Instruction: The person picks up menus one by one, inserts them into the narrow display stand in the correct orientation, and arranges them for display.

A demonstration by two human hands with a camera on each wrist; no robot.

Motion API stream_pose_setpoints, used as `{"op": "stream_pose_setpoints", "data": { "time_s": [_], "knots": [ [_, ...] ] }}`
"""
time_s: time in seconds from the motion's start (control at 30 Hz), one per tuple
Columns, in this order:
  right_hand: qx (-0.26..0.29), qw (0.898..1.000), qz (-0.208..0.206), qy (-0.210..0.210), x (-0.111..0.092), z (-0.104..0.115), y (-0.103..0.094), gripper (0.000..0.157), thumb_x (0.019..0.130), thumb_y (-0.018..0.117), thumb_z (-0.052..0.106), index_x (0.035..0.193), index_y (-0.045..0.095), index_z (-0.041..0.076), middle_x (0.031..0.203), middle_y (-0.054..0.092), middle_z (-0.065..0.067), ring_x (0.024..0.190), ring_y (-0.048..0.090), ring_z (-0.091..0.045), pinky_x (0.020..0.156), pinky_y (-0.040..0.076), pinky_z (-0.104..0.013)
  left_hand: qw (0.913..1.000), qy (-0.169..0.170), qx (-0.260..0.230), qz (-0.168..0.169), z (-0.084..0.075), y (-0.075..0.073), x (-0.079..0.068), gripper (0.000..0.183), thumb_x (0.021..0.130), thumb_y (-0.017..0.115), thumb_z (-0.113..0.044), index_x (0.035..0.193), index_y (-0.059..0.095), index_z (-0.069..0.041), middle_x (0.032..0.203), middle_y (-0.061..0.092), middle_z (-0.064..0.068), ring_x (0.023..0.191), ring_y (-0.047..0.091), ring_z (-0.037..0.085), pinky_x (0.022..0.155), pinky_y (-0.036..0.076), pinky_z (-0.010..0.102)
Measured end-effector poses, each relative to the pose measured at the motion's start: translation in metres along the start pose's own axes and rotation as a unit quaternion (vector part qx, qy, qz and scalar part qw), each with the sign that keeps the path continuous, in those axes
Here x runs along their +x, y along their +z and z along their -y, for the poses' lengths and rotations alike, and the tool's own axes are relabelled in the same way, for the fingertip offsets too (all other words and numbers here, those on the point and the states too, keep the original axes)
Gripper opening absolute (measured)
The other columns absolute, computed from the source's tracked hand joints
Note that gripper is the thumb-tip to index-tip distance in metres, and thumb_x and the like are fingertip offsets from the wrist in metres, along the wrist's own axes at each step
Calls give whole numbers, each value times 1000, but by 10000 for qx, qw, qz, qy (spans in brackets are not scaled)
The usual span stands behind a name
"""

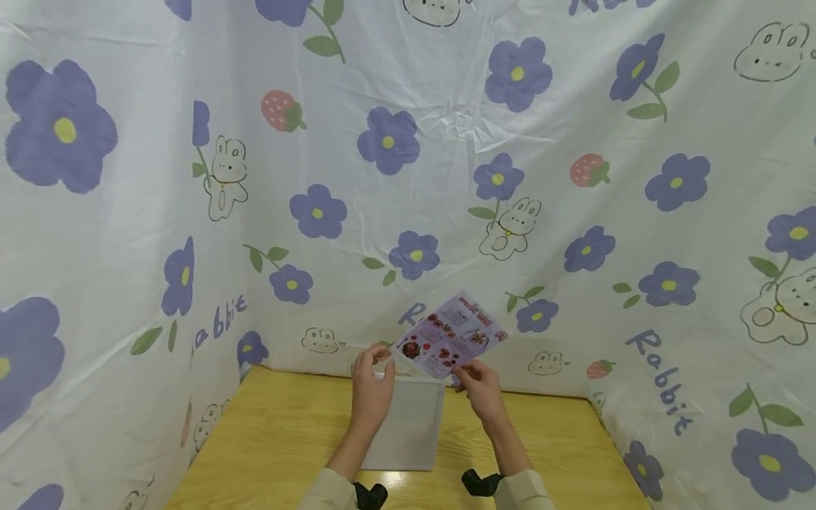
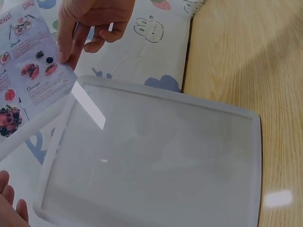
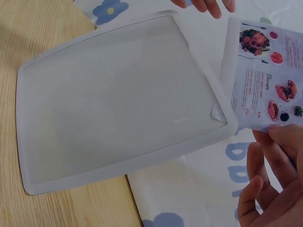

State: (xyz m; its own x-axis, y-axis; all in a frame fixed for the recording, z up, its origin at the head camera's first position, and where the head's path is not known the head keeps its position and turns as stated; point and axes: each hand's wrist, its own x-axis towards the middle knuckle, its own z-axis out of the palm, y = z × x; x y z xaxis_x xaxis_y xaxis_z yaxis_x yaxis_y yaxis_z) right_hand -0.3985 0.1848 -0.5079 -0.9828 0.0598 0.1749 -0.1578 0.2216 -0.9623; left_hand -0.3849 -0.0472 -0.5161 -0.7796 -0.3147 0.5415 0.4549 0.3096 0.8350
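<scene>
My right hand (image 1: pixel 481 389) pinches a printed menu sheet (image 1: pixel 451 334) at its lower corner, thumb on the near face. Food pictures and red and dark print cover the sheet, which is raised and tilted above the far end of a pale grey panel (image 1: pixel 408 425) with a white rounded rim. The panel's surface looks glossy and reflects light in the left wrist view. Near the sheet's left corner is my left hand (image 1: pixel 372 389), its fingers loosely bent. In the right wrist view, the left fingers (image 3: pixel 208 5) stand apart from the sheet.
The panel is on a wooden table (image 1: pixel 287 425). White cloth (image 1: pixel 440 212) printed with flowers, rabbits and strawberries hangs behind the table and along both sides. Dark wrist-worn devices (image 1: pixel 481 483) sit by both beige sleeves (image 1: pixel 525 490).
</scene>
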Motion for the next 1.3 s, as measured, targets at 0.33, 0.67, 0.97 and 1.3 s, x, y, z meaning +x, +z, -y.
{"op": "stream_pose_setpoints", "data": {
  "time_s": [0.33,0.67,0.97,1.3],
  "knots": [
    [-37,9997,156,-205,4,1,1,17,105,72,16,106,76,0,101,77,-12,81,70,-27,70,55,-27,9997,12,156,195,4,-9,8,15,99,73,-2,114,73,-6,112,76,9,110,64,31,100,50,53],
    [-312,9980,423,-360,4,4,0,18,107,68,15,107,76,-1,107,76,-14,81,66,-14,74,58,-28,9963,-487,639,314,6,-14,3,9,101,76,-20,102,74,-11,115,78,4,114,63,30,101,34,57],
    [-188,9975,531,-437,6,6,4,21,106,67,10,114,73,-9,118,72,-28,85,67,-13,75,61,-33,9946,-433,912,244,15,-16,-2,8,99,76,-18,103,75,-12,111,77,2,111,61,30,94,32,53],
    [5,9980,415,-467,9,17,10,18,107,65,10,114,72,-5,112,72,-24,78,61,-20,69,58,-25,9955,-308,870,204,26,-20,-7,7,99,77,-15,104,75,-10,115,76,7,115,60,33,95,37,51]
  ]
}}
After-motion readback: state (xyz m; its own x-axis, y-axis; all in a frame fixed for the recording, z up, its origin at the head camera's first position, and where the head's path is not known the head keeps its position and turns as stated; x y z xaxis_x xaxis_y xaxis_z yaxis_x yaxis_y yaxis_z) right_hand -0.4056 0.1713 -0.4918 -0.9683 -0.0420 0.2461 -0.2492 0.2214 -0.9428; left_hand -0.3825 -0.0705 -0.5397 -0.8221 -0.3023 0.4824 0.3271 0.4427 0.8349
